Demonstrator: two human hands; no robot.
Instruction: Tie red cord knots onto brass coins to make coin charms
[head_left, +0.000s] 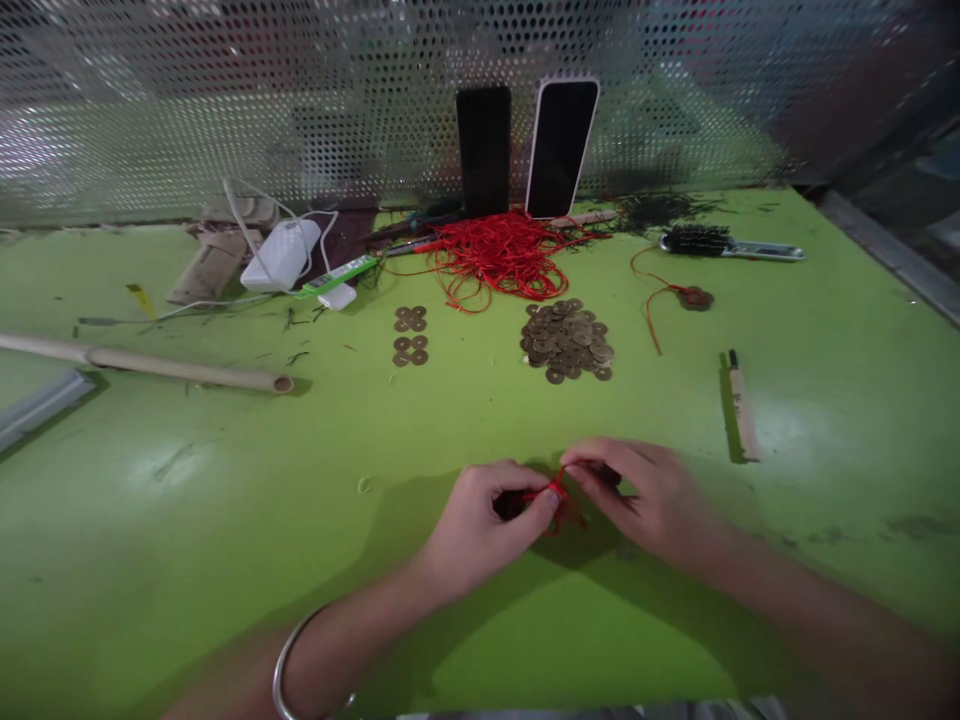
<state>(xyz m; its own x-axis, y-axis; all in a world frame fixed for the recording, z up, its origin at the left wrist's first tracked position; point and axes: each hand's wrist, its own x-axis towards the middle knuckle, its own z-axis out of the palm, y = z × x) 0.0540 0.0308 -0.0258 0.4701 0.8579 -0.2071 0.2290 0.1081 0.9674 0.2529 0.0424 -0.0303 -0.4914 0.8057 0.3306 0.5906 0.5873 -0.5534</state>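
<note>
My left hand (pixel 487 515) pinches a small bundle of red cord (pixel 568 510) between thumb and forefinger, low above the green table. Opposite it, my right hand (pixel 649 495) grips a strand of the same cord between its fingertips, drawn up from the bundle. Whether anything sits inside the bundle is hidden by my left fingers. Beyond my hands lies a heap of round brass-coloured coins with holes (pixel 566 340). To its left, smaller coins are laid out in two little clusters (pixel 410 335). A loose tangle of red cord (pixel 502 255) lies farther back.
Two phones (pixel 484 150) stand against a perforated metal screen (pixel 337 110). On the right are a hairbrush (pixel 701 242), a corded coin piece (pixel 695 297) and a wooden-handled tool (pixel 741 410). A bamboo pole (pixel 180 368) and a white power adapter (pixel 281 255) lie on the left.
</note>
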